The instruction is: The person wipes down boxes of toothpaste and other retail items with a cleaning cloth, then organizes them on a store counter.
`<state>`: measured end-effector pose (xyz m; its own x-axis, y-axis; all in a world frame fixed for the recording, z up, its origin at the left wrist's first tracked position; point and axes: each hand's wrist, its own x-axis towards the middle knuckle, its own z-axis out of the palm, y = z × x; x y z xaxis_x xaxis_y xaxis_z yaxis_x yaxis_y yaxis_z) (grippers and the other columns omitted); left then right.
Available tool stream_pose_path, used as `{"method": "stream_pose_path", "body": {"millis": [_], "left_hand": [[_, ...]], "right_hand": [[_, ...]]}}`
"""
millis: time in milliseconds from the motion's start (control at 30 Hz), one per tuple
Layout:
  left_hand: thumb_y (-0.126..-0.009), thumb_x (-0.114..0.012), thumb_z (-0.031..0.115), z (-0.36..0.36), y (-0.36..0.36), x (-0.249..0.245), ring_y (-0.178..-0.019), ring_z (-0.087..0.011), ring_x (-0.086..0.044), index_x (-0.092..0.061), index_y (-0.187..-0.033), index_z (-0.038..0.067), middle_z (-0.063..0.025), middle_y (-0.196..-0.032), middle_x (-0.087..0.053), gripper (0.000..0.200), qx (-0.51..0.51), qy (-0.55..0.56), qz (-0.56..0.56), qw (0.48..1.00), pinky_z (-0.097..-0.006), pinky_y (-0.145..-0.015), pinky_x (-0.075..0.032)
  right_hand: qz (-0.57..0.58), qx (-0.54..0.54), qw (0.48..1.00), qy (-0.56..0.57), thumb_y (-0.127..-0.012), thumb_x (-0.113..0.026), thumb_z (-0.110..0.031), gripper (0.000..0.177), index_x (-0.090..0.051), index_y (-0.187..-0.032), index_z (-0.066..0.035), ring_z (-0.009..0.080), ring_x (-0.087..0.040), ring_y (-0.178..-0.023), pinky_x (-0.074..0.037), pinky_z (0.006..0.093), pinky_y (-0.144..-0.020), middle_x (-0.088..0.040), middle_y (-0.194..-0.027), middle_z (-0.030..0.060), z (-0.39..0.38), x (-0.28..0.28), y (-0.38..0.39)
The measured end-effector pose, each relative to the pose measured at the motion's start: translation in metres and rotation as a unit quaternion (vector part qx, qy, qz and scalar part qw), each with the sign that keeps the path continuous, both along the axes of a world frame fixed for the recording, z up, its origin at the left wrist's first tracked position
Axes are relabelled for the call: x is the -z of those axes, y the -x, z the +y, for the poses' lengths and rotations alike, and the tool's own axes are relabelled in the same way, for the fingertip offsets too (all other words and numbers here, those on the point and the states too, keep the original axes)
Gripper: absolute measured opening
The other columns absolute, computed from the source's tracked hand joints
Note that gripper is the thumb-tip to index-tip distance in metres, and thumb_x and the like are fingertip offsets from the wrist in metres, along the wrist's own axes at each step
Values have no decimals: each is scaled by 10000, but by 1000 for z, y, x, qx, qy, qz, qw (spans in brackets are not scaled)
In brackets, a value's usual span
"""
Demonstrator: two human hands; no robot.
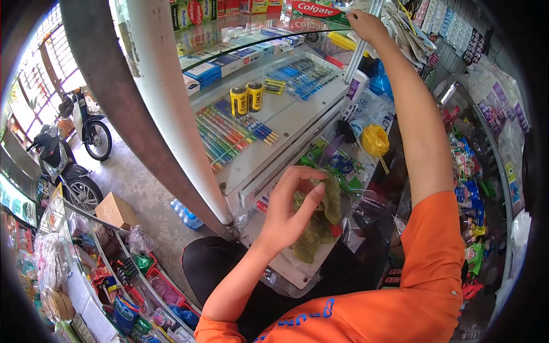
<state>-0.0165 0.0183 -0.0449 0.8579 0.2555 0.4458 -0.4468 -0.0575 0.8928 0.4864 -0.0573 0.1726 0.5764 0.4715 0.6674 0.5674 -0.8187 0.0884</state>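
My right hand [367, 26] is at the top, its fingers closed on the end of a red and green Colgate box [320, 11] on the upper glass shelf. Lower down, my left hand [293, 206] holds a crumpled olive-green cloth [313, 239], its thumb and fingers curled around the upper part. The cloth hangs over a pale ledge [280, 267] near my knees. Between the hands lies the glass case, with two yellow and black batteries [246, 99] standing upright, rows of colored pencils [226, 134] and packs of blue pens [303, 77].
A white post [166, 108] and a dark curved bar [123, 97] stand left of the case. Motorbikes [66, 166] and a cardboard box [116, 211] are on the floor beyond. Packed goods fill racks at lower left and right. A yellow bag [374, 140] lies beside my right arm.
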Motion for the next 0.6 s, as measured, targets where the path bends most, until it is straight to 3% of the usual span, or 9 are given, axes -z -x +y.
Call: {"method": "stream_pose_path", "body": {"millis": [233,433,467,500,533,567,600], "left_hand": [[-1008,-618,128,-8,-6,1,-978,-161,-647,-638,-1173,-3,-91,-1157,-647,211,8,-21,-17,1000,-317,-897,-511],[-995,-632,127,-14,-10,-1,-966,-176,-648,-645,-1163,-8,-98,-1122,-657,216,7,-41,-11,999,-321,-889,-512],[-988,-639,124,-16,-9,1,-963,-177,-649,-647,-1158,-10,-98,-1106,-661,217,7,-41,-1,999,-321,-885,-512],[-969,-642,96,-17,-10,7,-960,-196,-650,-662,-1123,-10,-98,-1085,-668,188,7,-37,18,999,-329,-883,-510],[-941,-656,91,-14,-12,14,-968,-231,-663,-682,-1089,-6,-111,-1062,-689,179,8,-52,-2,999,-340,-886,-511],[-926,-669,98,-12,-13,12,-972,-251,-671,-693,-1077,-3,-119,-1056,-700,184,15,-76,-14,997,-350,-887,-516],[-911,-682,105,-11,-10,8,-975,-271,-679,-704,-1065,0,-128,-1050,-710,188,21,-98,-18,995,-359,-888,-522]], "right_hand": [[-71,-31,997,-12,-1017,-446,-522,535,-742,-1160,-99,432,-683,-1079,-527,524,-955,-739,-1138,213,32,3,26],[32,-84,995,-50,-972,-445,-399,477,-728,-1145,-57,427,-678,-1108,-514,494,-986,-723,-1157,242,55,-8,-53],[77,-77,991,-73,-959,-449,-378,464,-725,-1164,-65,422,-678,-1120,-509,490,-994,-715,-1181,248,62,-8,-79],[57,-134,989,32,-948,-453,-357,476,-699,-1238,-71,427,-676,-1113,-509,491,-980,-694,-1228,269,83,-7,-177],[48,-127,991,21,-948,-453,-357,476,-699,-1238,-71,427,-676,-1113,-509,491,-980,-694,-1228,269,73,4,-98],[39,-125,990,45,-932,-452,-217,421,-670,-1238,-27,418,-668,-1069,-515,458,-949,-692,-1115,298,84,-5,-28],[40,-118,991,37,-932,-452,-217,421,-670,-1238,-27,418,-668,-1069,-515,458,-949,-692,-1115,298,87,-11,-24]]}}
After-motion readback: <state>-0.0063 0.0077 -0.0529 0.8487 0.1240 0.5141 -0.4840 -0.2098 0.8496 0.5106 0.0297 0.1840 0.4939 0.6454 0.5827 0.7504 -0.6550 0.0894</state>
